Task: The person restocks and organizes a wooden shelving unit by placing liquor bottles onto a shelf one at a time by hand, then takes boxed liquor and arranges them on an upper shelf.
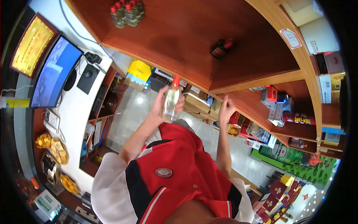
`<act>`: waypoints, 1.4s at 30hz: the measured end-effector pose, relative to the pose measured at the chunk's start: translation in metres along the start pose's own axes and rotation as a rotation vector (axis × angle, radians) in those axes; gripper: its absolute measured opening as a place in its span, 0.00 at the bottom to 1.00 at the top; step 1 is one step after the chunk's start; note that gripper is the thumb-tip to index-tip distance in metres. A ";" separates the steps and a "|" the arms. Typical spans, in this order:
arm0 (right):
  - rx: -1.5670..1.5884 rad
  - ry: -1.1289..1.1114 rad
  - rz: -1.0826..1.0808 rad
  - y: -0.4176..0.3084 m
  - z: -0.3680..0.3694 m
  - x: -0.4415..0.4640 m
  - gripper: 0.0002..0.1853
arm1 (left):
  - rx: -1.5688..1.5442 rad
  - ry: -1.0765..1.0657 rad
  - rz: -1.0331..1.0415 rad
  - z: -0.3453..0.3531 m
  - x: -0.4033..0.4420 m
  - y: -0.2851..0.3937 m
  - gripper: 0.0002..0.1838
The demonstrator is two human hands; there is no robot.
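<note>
My left hand (163, 105) is wrapped round a clear glass bottle (171, 101) with a red cap, held nearly upright in front of the shelf edge. To the right, my right hand (226, 109) is raised beside the wooden shelf board with its fingers curled in. What it holds, if anything, is hidden. On the upper shelf (175, 33), several small clear bottles (126, 15) with red caps stand in a cluster. A dark flat bottle (220, 48) with a red cap stands apart from them, further right.
On the left, a white desk (84, 108) bears a monitor (56, 71), a mouse pad (88, 78) and a telephone (51, 120). Cartons (195, 100) stand low behind my hands. Right-hand shelves hold cans (298, 118) and boxes; a green Heineken display (278, 153) is below.
</note>
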State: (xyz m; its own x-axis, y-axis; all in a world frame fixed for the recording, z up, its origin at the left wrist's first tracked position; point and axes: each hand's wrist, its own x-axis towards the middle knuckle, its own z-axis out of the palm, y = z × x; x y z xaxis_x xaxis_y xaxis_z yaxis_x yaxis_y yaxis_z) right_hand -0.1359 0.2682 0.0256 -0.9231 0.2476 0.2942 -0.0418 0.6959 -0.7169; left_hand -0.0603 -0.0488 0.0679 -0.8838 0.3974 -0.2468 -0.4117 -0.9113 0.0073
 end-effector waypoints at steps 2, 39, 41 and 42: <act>0.059 -0.156 0.036 -0.029 -0.016 -0.045 0.26 | 0.057 0.049 -0.110 -0.008 -0.006 -0.025 0.30; 0.017 0.219 -0.001 0.175 -0.157 0.119 0.24 | 2.002 -0.059 1.019 0.073 0.327 -0.378 0.34; -0.010 0.228 0.003 0.173 -0.155 0.130 0.24 | 2.002 -0.049 0.980 0.074 0.335 -0.377 0.37; -0.039 0.233 0.011 0.172 -0.152 0.135 0.24 | 2.003 -0.049 0.987 0.075 0.337 -0.377 0.37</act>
State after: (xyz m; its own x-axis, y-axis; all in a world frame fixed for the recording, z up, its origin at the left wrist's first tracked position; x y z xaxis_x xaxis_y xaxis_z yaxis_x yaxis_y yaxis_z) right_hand -0.2098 0.5244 0.0382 -0.8103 0.4012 0.4271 -0.0130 0.7164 -0.6976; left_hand -0.2201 0.4368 0.0546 -0.8806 0.0543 0.4708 0.4357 0.4834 0.7593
